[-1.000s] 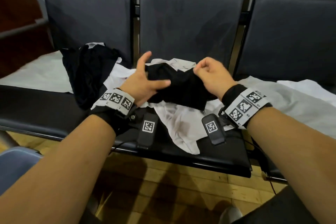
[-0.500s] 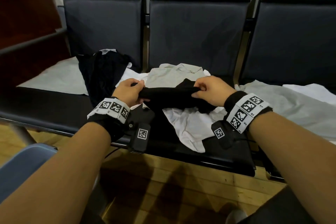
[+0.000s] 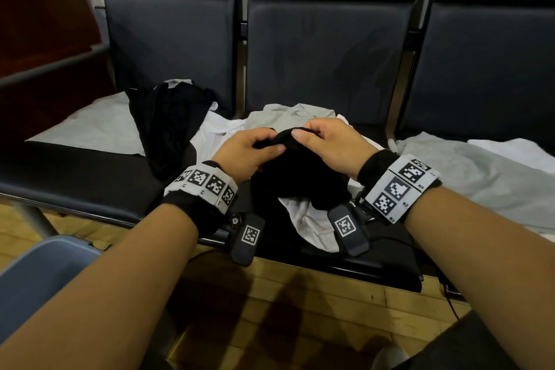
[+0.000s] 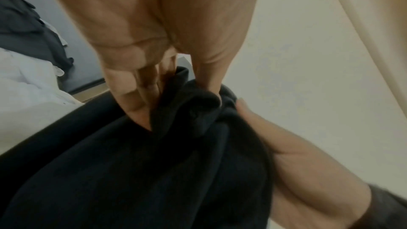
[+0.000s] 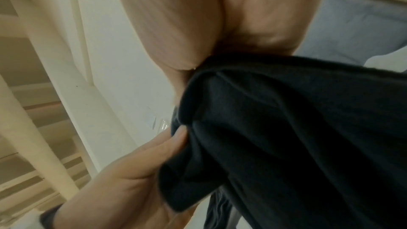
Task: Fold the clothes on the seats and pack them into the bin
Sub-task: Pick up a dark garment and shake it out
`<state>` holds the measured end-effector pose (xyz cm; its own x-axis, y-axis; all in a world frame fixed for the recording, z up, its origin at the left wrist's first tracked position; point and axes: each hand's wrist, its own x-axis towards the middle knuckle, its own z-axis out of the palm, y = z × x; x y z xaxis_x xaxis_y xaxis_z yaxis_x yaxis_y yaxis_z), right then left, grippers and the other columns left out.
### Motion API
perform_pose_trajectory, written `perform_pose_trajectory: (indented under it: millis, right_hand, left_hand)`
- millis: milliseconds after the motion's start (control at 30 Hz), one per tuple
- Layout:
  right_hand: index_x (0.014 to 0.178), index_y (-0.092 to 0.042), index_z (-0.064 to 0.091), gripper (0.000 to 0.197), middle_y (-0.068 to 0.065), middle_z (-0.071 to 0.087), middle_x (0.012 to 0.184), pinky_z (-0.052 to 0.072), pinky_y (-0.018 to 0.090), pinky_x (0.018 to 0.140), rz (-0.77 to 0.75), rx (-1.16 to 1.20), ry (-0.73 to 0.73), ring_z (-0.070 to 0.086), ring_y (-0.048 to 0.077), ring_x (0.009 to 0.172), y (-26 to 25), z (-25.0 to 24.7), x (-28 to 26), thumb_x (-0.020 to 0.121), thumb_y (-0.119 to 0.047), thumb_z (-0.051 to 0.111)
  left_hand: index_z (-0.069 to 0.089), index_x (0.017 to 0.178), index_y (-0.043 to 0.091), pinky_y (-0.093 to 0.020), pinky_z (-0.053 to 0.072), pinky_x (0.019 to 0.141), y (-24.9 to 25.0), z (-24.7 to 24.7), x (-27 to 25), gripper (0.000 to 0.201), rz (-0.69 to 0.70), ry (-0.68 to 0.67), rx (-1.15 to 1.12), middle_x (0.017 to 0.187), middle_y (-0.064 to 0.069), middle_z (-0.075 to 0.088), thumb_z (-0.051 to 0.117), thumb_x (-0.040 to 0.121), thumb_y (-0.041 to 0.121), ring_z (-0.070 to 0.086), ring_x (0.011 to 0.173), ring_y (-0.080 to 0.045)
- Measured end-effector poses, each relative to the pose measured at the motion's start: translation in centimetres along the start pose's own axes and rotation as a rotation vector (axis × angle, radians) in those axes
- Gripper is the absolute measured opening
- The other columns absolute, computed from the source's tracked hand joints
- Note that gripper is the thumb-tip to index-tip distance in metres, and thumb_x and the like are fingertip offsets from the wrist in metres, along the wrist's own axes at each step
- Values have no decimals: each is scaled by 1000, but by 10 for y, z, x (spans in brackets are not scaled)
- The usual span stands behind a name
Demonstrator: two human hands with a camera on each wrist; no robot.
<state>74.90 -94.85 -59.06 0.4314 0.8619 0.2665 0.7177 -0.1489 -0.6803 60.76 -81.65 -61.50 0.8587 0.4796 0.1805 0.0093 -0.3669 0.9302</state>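
Observation:
A black garment [image 3: 300, 177] hangs bunched over the middle seat, held up by both hands at its top edge. My left hand [image 3: 255, 150] pinches one side of the edge, my right hand [image 3: 321, 141] the other, knuckles nearly touching. The left wrist view shows my left hand [image 4: 176, 93] gripping the black garment [image 4: 143, 171], with the right hand's fingers [image 4: 297, 163] beside it. In the right wrist view the black garment [image 5: 297, 137] fills the right half and the left hand's fingers [image 5: 154, 154] pinch its fold. A grey-blue bin [image 3: 36, 273] stands at the lower left.
On the seats lie a white shirt [image 3: 306, 222] under the black one, a grey garment [image 3: 288, 114] behind, another black garment [image 3: 168, 123] on the left seat and pale grey cloth [image 3: 480, 177] on the right seat. Wooden floor [image 3: 300, 309] lies below.
My hands have come closer together and lifted the black garment's top edge, so it now hangs bunched below them. One second ago my left hand was half open on it.

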Motion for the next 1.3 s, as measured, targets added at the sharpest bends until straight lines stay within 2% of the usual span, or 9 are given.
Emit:
perform_pose_trajectory:
  millis: [167,267,400,533,633,767,967,1133,1300]
  right_hand:
    - [80,-18,63,21,-8,60,74,44,21,64,63,-196,-193,58,5,70,20,-12,1,80,-32,78]
    - [78,-17,67,17,-2,60,77,40,25,69,131,-365,-86,56,16,78,43,-17,4,85,-33,73]
    - [84,-19,68,13,4,65,85,50,34,73,155,-374,153,61,25,83,52,-29,5,92,-26,60]
    - [79,-18,61,17,-7,58,70,40,24,65,76,-25,304,54,10,69,39,-34,7,95,-19,56]
    - [79,-10,67,23,1,63,72,45,24,67,46,95,194,57,9,68,27,-35,2,88,-32,70]
    - [81,-13,70,31,7,68,80,52,34,75,100,-313,-95,65,20,79,40,-39,2,75,-43,80]
    - [83,-13,72,12,6,69,82,53,35,78,240,-319,53,67,26,87,61,-52,-1,80,-24,76]
    - [139,-28,48,80,-13,55,130,39,20,102,36,-102,-270,52,2,120,15,-9,-15,69,-51,80]
    - [111,-17,67,32,-8,69,100,48,19,88,-150,9,-122,63,5,96,-13,13,-7,82,-28,76]
  left_hand:
    - [70,93,21,-13,49,67,-11,-16,1,15,-113,197,11,79,5,68,60,92,10,64,67,-1]
    - [72,99,25,-8,49,72,-21,-27,3,14,-136,313,77,88,4,68,63,90,19,63,79,-5]
    - [70,83,52,-39,51,95,-35,-41,10,23,-244,423,259,117,-7,60,59,66,63,60,108,-25]
    - [70,91,29,-34,51,86,-18,-42,6,16,-113,422,168,93,0,67,54,93,25,63,89,-16]
    - [69,88,35,-44,51,94,-9,-45,3,19,-116,432,86,97,-4,70,51,87,31,65,98,-24]
    - [68,89,31,-43,53,91,-7,-46,-2,28,-183,354,77,97,-4,71,65,72,53,67,95,-22]
    - [65,95,10,-23,45,75,-11,-42,-14,20,-127,9,548,88,-3,64,73,82,23,59,77,-10]
    - [69,97,15,-31,50,84,6,-14,-13,17,-75,-87,291,91,-5,71,69,83,24,66,85,-16]
    - [67,100,18,-39,51,90,5,-4,-5,22,-36,3,195,94,-4,71,69,81,29,67,91,-17]
